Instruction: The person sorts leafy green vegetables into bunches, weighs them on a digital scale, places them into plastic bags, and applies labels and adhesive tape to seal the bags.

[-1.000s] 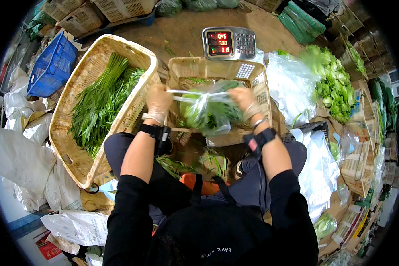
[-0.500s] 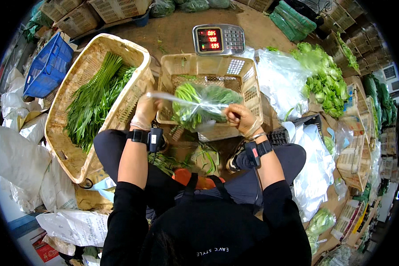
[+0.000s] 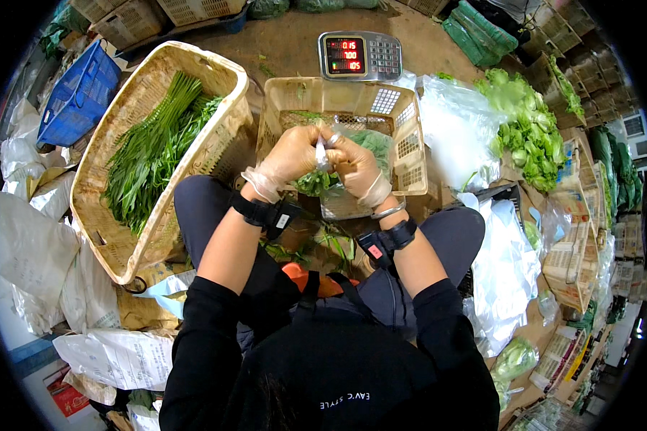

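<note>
A clear plastic bag (image 3: 370, 141) of leafy greens (image 3: 313, 182) lies across the beige crate in front of me, largely covered by my hands. My left hand (image 3: 292, 154), in a thin see-through glove, is closed around the bag's gathered neck. Right against it, my right hand (image 3: 359, 171) pinches the same bunched plastic, and a short twisted end (image 3: 321, 154) sticks out between the two. The beige crate (image 3: 305, 93) holds the bag and a few loose green bits. Just beyond the crate stands a weighing scale (image 3: 359, 56) with a lit red display and a keypad.
A larger dirty crate (image 3: 86, 208) of long-stemmed greens (image 3: 154, 158) stands to my left, with a blue basket (image 3: 79, 93) beyond it. At right lie clear plastic bags (image 3: 456, 136), lettuce (image 3: 528, 136) and white sheets (image 3: 507, 276). Loose leaves (image 3: 338, 244) lie between my legs.
My left hand has moved right to meet my right hand at the bag's neck. The right hand has shifted left and nearer. The scale's red digits have changed.
</note>
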The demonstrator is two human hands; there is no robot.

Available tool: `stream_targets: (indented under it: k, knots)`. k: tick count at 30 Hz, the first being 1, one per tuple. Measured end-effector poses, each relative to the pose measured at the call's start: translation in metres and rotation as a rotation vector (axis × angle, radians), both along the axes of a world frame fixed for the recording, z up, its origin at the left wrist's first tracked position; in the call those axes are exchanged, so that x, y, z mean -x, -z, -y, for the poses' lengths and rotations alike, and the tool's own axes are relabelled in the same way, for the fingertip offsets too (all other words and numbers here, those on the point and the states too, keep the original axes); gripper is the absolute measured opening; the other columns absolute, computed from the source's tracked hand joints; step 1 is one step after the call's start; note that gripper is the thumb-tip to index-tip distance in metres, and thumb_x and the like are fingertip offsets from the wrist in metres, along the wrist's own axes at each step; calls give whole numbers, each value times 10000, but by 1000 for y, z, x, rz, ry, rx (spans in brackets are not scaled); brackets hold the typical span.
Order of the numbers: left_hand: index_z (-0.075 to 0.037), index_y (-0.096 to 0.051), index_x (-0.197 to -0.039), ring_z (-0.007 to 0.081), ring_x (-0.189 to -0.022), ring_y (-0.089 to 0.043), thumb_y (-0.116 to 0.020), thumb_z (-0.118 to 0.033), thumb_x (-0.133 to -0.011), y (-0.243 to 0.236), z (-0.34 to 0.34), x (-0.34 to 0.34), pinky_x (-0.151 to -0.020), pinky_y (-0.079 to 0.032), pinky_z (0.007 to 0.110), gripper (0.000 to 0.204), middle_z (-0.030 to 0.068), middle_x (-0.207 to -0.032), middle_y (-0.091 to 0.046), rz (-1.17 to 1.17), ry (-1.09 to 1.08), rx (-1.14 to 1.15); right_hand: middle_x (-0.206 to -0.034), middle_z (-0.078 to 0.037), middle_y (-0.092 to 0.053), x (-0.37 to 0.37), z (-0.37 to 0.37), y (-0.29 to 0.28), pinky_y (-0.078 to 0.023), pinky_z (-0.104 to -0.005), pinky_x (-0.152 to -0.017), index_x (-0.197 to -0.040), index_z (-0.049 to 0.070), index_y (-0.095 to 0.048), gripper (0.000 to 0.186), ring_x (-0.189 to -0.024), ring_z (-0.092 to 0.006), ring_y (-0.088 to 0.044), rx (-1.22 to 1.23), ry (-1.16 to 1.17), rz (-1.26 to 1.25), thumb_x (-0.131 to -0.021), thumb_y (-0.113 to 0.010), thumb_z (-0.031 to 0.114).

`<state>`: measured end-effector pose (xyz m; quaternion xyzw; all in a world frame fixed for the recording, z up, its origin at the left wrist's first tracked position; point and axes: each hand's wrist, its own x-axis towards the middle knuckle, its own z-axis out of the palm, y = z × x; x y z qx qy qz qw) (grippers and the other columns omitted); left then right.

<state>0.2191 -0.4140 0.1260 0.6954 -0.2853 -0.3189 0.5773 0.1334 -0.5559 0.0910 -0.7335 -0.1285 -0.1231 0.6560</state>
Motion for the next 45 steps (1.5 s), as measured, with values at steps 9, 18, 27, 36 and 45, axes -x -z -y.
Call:
stream_targets:
  k: [9, 18, 27, 36, 45]
  knots:
    - [-10, -659, -877, 148, -639, -617, -646, -67, -700, 1, -15, -29, -524, -458, 261, 187, 72, -686, -642, 344, 87, -283, -711, 22, -512, -2, 14, -1, -355, -199, -496, -1262, 54, -475, 430, -514, -56, -408, -289, -66, -624, -840, -546, 89]
    - [-6, -667, -785, 286, -746, -646, -552, -141, -735, 60, 31, -86, -699, -511, 353, 184, 190, -789, -645, 580, -243, -447, -645, -81, -624, 15, 23, 4, -436, -244, -392, -1010, 81, -593, 193, -392, -127, -509, 187, -208, -997, -884, -498, 191]
    - [-47, -663, -755, 338, -777, -618, -532, -154, -715, 116, 80, -116, -719, -489, 411, 173, 178, -777, -640, 770, 114, -688, -710, -110, -607, 61, -2, 6, -487, -400, -556, -823, 76, -542, 74, -654, -302, -609, 1001, -288, -349, -765, -500, 95]
    - [-48, -639, -980, 258, -785, -617, -622, -267, -744, -10, -27, -84, -705, -483, 353, 323, 141, -891, -651, 706, 267, -337, -856, -194, -565, 60, -15, -14, -453, -443, -652, -925, 29, -519, 178, -766, -387, -553, 1054, -189, -375, -835, -537, 180]
    - [0, -607, -985, 123, -739, -581, -515, -198, -876, 32, -428, 152, -662, -460, 246, 244, 37, -790, -618, -31, -1146, -371, -998, -136, -576, 60, -45, -35, -475, -291, -769, -1074, -43, -561, 225, -820, -201, -590, 697, 151, 107, -863, -489, -15]
